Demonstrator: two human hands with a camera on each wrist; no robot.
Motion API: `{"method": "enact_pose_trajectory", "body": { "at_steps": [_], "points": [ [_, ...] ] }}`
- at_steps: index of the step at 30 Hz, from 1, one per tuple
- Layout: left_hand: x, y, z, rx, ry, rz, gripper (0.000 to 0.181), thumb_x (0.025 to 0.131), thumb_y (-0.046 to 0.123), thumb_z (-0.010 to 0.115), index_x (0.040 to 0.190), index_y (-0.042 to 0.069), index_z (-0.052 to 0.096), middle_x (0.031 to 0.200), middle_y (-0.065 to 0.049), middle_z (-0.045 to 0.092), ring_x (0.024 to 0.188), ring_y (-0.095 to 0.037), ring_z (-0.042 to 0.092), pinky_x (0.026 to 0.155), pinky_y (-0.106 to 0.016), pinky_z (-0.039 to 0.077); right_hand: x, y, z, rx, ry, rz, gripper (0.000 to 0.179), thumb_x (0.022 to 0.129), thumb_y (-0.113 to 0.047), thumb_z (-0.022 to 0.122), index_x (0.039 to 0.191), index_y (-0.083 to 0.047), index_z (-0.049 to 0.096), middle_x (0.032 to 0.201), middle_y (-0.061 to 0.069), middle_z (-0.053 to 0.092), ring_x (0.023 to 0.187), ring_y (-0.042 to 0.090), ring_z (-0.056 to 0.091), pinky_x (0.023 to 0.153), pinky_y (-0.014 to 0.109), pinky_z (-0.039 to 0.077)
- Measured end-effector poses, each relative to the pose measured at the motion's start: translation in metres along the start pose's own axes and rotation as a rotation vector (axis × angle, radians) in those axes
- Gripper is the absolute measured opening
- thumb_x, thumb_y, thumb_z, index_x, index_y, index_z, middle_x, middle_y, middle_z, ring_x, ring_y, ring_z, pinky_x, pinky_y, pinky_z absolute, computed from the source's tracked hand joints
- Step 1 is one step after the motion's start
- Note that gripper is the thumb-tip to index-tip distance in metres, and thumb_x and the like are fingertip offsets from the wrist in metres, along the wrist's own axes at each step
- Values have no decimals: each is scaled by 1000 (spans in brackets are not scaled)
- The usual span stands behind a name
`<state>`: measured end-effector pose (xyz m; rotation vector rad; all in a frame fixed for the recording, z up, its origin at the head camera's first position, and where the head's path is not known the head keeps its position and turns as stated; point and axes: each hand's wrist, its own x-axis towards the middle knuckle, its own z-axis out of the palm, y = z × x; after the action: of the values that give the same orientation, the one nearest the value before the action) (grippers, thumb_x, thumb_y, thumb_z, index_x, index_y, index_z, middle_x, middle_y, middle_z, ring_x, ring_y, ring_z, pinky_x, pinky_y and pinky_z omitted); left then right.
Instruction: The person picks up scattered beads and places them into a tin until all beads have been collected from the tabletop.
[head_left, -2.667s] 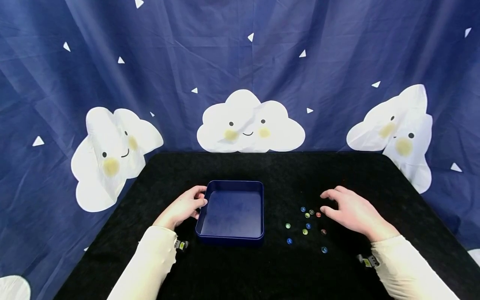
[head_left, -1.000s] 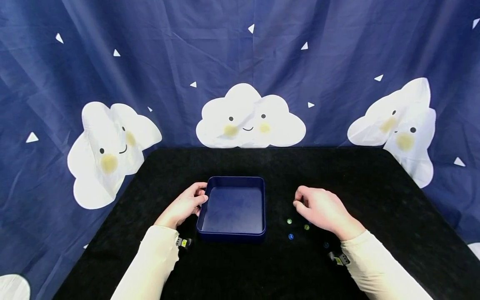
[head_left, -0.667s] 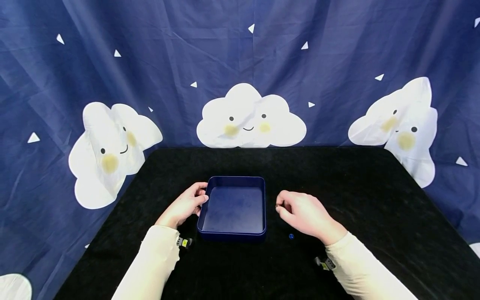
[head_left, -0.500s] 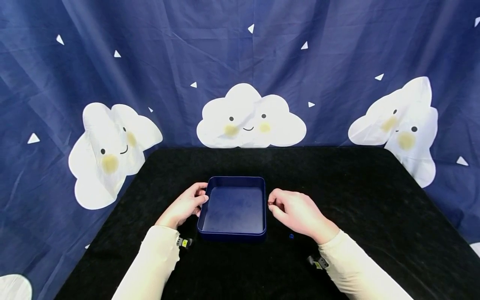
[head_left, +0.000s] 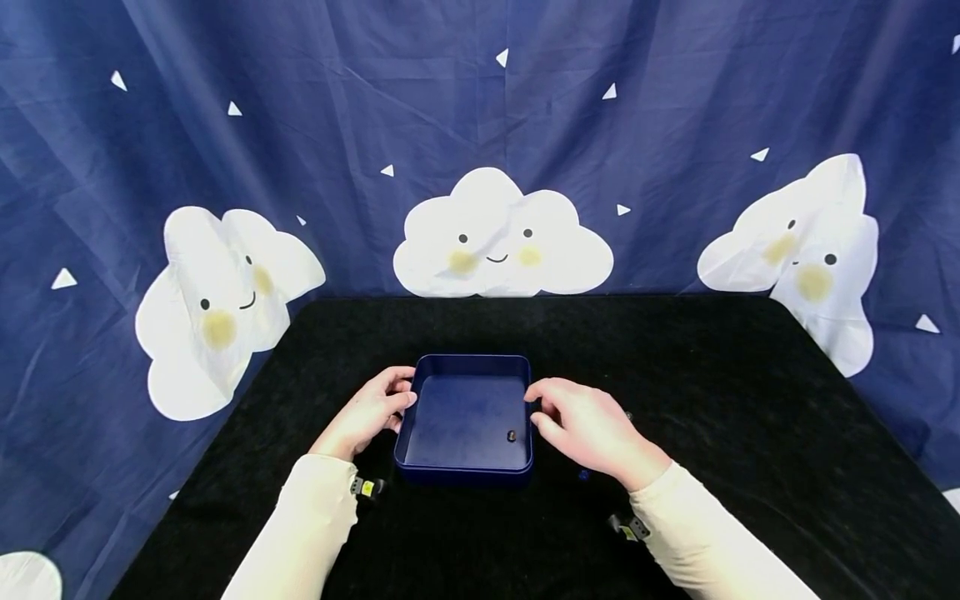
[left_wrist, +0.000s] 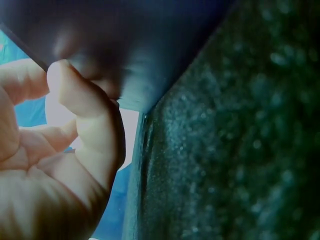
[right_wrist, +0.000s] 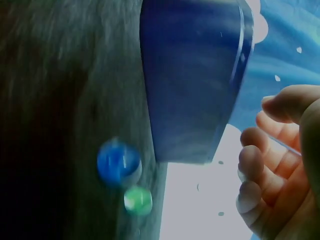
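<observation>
Head view: left hand point(head_left: 369, 414) pinches left side of box point(head_left: 459, 417), likely to steady it. Right hand point(head_left: 592, 425) at right rim, thumb and forefinger parted, nothing visible between, presumably for release. Dark marble point(head_left: 512, 436) inside box, near right wall; blue marble point(head_left: 584, 475) outside on table point(head_left: 690, 358).

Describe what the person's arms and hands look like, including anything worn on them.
The left sleeve and right sleeve are long, cream-coloured and slightly wrinkled. Near each cuff sits a small dark device with a yellowish patch. The left hand and right hand are bare, with no gloves or rings visible.
</observation>
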<state>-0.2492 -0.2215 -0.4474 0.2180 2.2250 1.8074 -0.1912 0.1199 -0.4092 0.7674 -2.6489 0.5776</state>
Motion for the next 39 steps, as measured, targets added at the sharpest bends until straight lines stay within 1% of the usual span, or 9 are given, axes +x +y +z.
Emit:
{"method": "enact_pose_trajectory", "body": {
  "at_steps": [5,11,15,21,27,30,34,35,39],
  "points": [
    [0,7,1,17,34,-10,47,87,6,57,132,4,43,111,-21,48,68,-23,56,51,-32,50,-3,22,-16,14,35,46,19,81,-28,66,99,-29,62,71,-23,47,62,-2,46,59,24,42],
    [2,13,2,9,40,-9,47,87,5,57,132,2,43,115,-25,49,71,-23,55,51,-30,49,-6,53,-34,73,7,146,13,83,-27,66,95,-28,62,67,-20,51,60,3,49,61,28,42],
    [2,12,3,4,53,-13,47,87,4,57,132,1,44,114,-25,50,73,-24,55,51,-29,48,-10,71,-36,59,-18,188,11,83,-27,66,92,-32,61,65,-18,51,59,5,49,61,29,41],
    [5,13,7,37,53,-44,46,86,2,56,130,1,44,107,-22,48,70,-28,55,50,-31,48,-21,94,-42,36,-88,241,12,81,-27,67,92,-28,63,66,-17,52,59,6,49,61,30,41],
    [9,17,9,61,65,-78,43,87,7,55,128,1,45,97,-13,51,71,-24,56,52,-33,49,-25,112,-48,57,-161,253,12,80,-22,68,91,-22,63,63,-15,53,57,6,49,60,30,40],
    [3,21,8,39,72,-90,43,88,7,54,129,-1,44,99,-16,52,75,-28,55,54,-33,49,-27,117,-44,83,-225,237,11,80,-22,68,90,-22,63,63,-15,53,57,5,49,60,29,40],
    [-5,29,8,-3,59,-89,44,89,4,54,130,-5,42,106,-25,50,78,-32,55,54,-32,49,-29,118,-38,115,-307,238,12,78,-20,69,87,-22,62,63,-14,52,59,6,49,61,29,41],
    [-6,33,8,-6,52,-92,43,89,4,53,130,-5,41,107,-27,49,78,-32,55,54,-31,49,-29,119,-37,117,-331,245,12,77,-20,69,87,-23,62,62,-14,52,59,6,49,61,29,41],
    [-6,32,8,-29,32,-97,43,90,4,53,131,-4,42,112,-32,47,77,-28,55,54,-30,49,-32,119,-34,127,-404,257,12,77,-18,67,85,-25,61,62,-13,53,60,5,50,63,29,41]
  ]
}}
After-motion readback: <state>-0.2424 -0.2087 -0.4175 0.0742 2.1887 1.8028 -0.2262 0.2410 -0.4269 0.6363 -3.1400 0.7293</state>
